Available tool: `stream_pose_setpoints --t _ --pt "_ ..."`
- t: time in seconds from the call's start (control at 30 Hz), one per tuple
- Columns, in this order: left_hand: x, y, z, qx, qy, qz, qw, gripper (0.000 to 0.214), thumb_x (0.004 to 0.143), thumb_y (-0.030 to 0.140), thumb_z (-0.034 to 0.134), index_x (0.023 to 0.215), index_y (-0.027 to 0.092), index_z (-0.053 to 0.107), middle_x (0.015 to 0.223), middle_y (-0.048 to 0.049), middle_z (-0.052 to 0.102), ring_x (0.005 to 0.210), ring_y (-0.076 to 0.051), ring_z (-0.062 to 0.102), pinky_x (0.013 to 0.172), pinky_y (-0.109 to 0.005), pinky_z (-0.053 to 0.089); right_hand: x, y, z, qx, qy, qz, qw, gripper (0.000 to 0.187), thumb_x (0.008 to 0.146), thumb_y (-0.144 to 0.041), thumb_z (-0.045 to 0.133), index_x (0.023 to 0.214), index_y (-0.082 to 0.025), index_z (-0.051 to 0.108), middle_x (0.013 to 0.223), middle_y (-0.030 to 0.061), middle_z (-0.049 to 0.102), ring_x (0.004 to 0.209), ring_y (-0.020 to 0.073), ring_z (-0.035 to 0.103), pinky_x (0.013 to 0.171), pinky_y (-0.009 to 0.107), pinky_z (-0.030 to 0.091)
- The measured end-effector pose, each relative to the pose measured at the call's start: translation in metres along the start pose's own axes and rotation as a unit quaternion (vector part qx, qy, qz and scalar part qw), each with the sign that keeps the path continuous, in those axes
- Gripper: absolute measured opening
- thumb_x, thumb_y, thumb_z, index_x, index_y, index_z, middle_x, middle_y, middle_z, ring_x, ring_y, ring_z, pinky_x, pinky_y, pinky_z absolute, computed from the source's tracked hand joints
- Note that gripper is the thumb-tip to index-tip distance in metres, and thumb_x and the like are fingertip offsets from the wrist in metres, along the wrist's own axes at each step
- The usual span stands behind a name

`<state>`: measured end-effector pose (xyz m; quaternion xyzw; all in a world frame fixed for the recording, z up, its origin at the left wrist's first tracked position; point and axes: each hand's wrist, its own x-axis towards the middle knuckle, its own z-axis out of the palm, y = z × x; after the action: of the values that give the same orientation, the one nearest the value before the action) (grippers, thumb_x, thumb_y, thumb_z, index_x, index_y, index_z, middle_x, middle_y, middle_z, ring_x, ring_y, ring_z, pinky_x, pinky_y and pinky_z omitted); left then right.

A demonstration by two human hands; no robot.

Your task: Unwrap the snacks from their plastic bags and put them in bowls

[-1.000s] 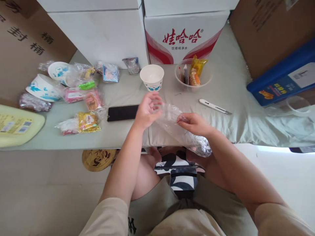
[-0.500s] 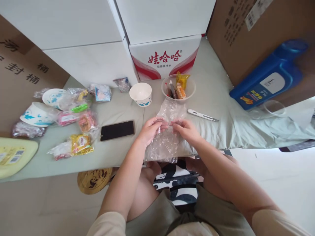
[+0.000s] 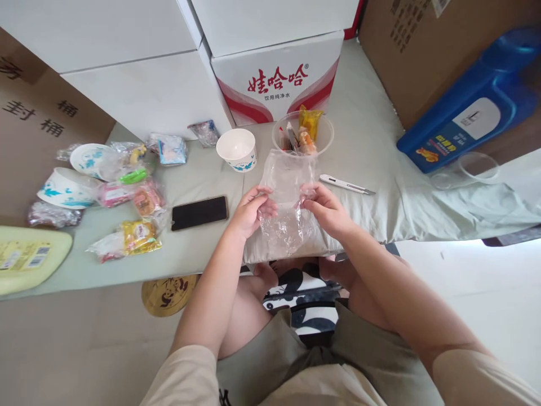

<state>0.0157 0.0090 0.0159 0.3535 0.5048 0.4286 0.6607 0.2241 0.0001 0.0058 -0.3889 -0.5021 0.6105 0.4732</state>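
from here i have the left hand (image 3: 250, 211) and right hand (image 3: 329, 211) loosely pinching opposite sides of a clear plastic bag (image 3: 288, 189) beside a white knife (image 3: 345, 184).

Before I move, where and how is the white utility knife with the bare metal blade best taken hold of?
Probably best by the rounded left end of the white handle, with your bare right hand coming from above and left. The long, slim knife lies flat on the grey-green cloth, its pointed metal blade facing right, away from that end.
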Motion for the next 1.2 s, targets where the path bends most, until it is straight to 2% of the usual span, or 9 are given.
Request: stream_pose_setpoints --t 0.1,0.27,0.47,0.6,0.7,0.8,0.93,1.03,1.2 --pt "0.001 -0.001 -0.001 -0.041 -0.015 0.004 0.999 0.006 0.076 0.021 0.063 0.08 0.018 0.06 0.065 -0.0002 0.07 0.053 -0.014 0.067 0.054 -0.023 0.053 0.0 0.002 0.001 -0.017 0.016 -0.009 1.0 0.006 0.076 -0.029 0.062 0.077 -0.024 0.06 0.082 -0.0003 0.057 0.07 0.0132 0.055 0.069 0.03 0.047" --pt "0.004 -0.001 -0.007 -0.045 -0.031 0.004 0.998 0.011 0.075 0.024 0.066 0.069 0.016 0.063 0.07 -0.0035 0.071 0.062 -0.014 0.069 0.062 -0.025 0.056 0.005 0.001 0.002 -0.051 0.103 0.006 0.993 0.01 0.062 -0.025 0.059 0.058 -0.02 0.05 0.115 0.0068 0.057 0.087 0.0176 0.055 0.068 0.031 0.046" --pt "0.008 -0.003 -0.012 0.053 0.027 0.116 0.991 0.024 0.074 0.04 0.073 0.071 0.017 0.068 0.073 -0.0025 0.069 0.068 -0.012 0.063 0.067 -0.025 0.052 0.011 -0.005 0.001 0.04 0.113 0.088 0.989 0.02 0.072 -0.041 0.052 0.078 -0.022 0.053 0.127 0.0075 0.054 0.083 0.0169 0.06 0.069 0.032 0.051" --pt "0.007 -0.004 -0.011 0.119 0.039 0.154 0.98 0.032 0.065 0.029 0.08 0.093 0.019 0.069 0.081 -0.0001 0.07 0.069 -0.011 0.062 0.066 -0.024 0.048 0.01 -0.004 0.003 0.035 0.116 0.139 0.983 0.06 0.069 -0.044 0.07 0.123 -0.03 0.047 0.126 0.0052 0.056 0.083 0.0153 0.063 0.072 0.031 0.054" --pt "0.005 -0.002 -0.007 0.025 0.025 0.145 0.989 0.063 0.059 0.027 0.083 0.118 0.025 0.059 0.086 0.0017 0.072 0.075 -0.012 0.066 0.071 -0.024 0.049 0.008 0.0 0.003 0.028 0.089 0.142 0.985 0.08 0.06 -0.032 0.078 0.131 -0.029 0.042 0.099 -0.0008 0.063 0.075 0.0141 0.061 0.069 0.029 0.05" --pt "0.001 0.002 -0.001 -0.063 -0.029 0.086 0.994 0.071 0.057 0.029 0.086 0.121 0.027 0.056 0.092 -0.0007 0.074 0.085 -0.016 0.071 0.078 -0.027 0.053 0.006 -0.001 0.001 0.052 0.093 0.103 0.989 0.076 0.06 -0.031 0.076 0.129 -0.028 0.043 0.081 -0.0059 0.062 0.068 0.0127 0.058 0.066 0.027 0.047" --pt "0.001 -0.001 0.007 -0.025 -0.073 -0.036 0.996 0.048 0.058 0.032 0.088 0.098 0.017 0.065 0.088 -0.0068 0.076 0.077 -0.017 0.072 0.074 -0.028 0.055 0.006 -0.004 -0.003 0.078 0.131 0.09 0.984 0.063 0.072 -0.044 0.068 0.129 -0.03 0.044 0.091 -0.0024 0.067 0.075 0.0146 0.064 0.07 0.029 0.05" --pt "0.002 -0.003 0.008 0.008 -0.032 -0.016 0.999 0.043 0.06 0.034 0.087 0.092 0.017 0.064 0.079 -0.0034 0.075 0.069 -0.015 0.071 0.066 -0.025 0.053 0.008 -0.004 -0.005 0.03 0.115 0.136 0.984 0.05 0.077 -0.053 0.064 0.119 -0.027 0.053 0.091 0.0018 0.069 0.076 0.018 0.066 0.066 0.031 0.051" --pt "0.005 -0.006 0.004 0.083 0.005 0.033 0.996 0.043 0.072 0.044 0.08 0.103 0.02 0.063 0.07 0.001 0.071 0.059 -0.015 0.068 0.056 -0.025 0.052 0.01 -0.005 -0.007 -0.079 0.05 0.161 0.982 0.032 0.076 -0.051 0.071 0.077 -0.021 0.06 0.07 0.0018 0.063 0.058 0.0134 0.055 0.056 0.027 0.045"
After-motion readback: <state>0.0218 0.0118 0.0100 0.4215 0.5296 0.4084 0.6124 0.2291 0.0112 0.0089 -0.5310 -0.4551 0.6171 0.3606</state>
